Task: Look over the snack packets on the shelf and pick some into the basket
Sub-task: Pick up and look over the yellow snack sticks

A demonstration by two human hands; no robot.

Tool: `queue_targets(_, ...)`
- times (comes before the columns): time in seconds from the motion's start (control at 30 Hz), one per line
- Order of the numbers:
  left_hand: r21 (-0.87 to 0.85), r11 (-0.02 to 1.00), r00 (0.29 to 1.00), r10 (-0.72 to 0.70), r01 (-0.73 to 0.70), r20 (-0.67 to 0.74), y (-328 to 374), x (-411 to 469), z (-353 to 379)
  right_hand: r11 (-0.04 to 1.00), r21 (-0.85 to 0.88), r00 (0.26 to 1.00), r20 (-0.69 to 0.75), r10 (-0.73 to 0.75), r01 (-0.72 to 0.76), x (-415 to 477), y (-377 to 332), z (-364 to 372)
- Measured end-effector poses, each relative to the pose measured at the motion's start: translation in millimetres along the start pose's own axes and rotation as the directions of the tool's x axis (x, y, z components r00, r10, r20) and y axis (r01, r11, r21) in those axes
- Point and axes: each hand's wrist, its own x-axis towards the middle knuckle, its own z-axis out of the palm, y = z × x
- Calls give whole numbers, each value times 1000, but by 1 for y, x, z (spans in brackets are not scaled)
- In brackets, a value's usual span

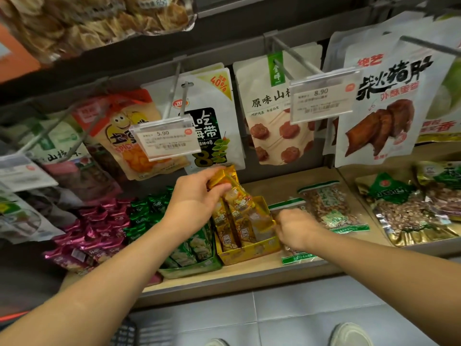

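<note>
Gold packet (223, 180) pinched by left hand (197, 198) above yellow box (249, 253); right hand (296, 228) at box edge, grip unclear.

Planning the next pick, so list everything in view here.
gold packets: several, gold, upright in the yellow box
yellow box: one, yellow, shelf middle
green packets: many, green, left of the yellow box
magenta packets: many, magenta, shelf left
nut bags: several, clear with green trim, shelf right
hanging pouches: several, mostly white, hooks above
price tags: two readable, white, hook ends
basket: one, dark mesh, bottom edge, mostly cut off
left hand: grips gold packets at their tops
right hand: at the box's right wall, grip unclear
</note>
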Motion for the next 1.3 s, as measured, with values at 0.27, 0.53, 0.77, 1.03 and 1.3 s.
queue_targets(0.27,151,971,980,171,-185,100,-4,35,33,995,30,992,80,-100,98,6,3,18)
queue_targets(0.53,328,932,983,110,-152,145,-8,68,85,996,9,989,113,-95,94,14,6,24)
queue_targets(0.77,542,830,991,104,-131,79,-13,77,89,992,101,991,101,-90,80,21,5,23)
queue_targets(1.03,770,555,936,47,-315,349,-32,50,58,869,495,997,61,-46,10,27,-6,16)
queue_targets(1.3,617,653,875,156,-440,458,11,8,21,813,573,981,70,-180,109,16,-30,22)
